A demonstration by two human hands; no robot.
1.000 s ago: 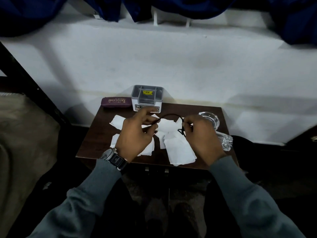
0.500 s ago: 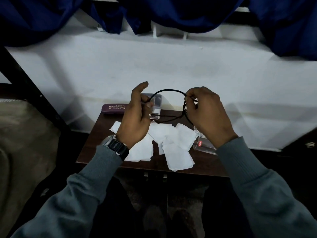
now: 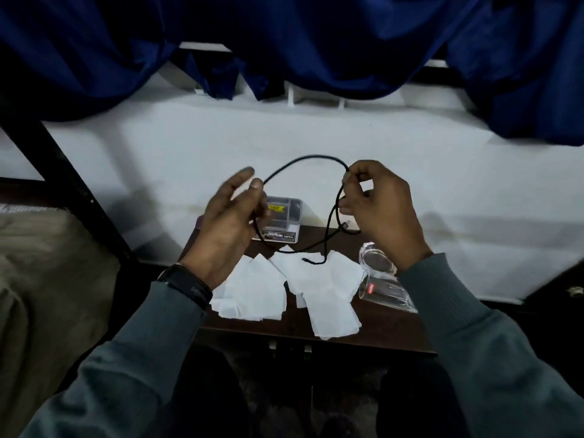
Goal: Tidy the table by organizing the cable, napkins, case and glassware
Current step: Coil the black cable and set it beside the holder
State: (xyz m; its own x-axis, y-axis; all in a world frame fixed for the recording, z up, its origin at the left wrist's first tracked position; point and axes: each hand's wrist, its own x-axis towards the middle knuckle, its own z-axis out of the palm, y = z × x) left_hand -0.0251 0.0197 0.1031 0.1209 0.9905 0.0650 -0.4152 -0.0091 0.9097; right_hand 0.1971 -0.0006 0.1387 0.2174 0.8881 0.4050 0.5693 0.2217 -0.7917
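A thin black cable (image 3: pixel 303 158) arcs in the air above the small dark table (image 3: pixel 363 338). My right hand (image 3: pixel 379 213) pinches it at the loop's right end, where it doubles back. My left hand (image 3: pixel 227 222) holds the loop's left side at the thumb, fingers fairly straight and blurred. The cable's free end hangs onto several white napkins (image 3: pixel 259 292) scattered over the tabletop. A clear glass (image 3: pixel 382 279) lies on its side at the table's right edge, partly behind my right wrist. Only a sliver of the maroon case (image 3: pixel 198 221) shows behind my left hand.
A grey-and-white plastic box (image 3: pixel 281 216) stands at the table's back edge against the white wall (image 3: pixel 442 184). Blue curtains (image 3: pixel 316 42) hang above. A black slanted post (image 3: pixel 72 191) and beige fabric (image 3: pixel 47 279) are to the left.
Both hands have lifted the cable higher off the table and spread apart, widening the loop. The camera has tilted up, so more curtain shows.
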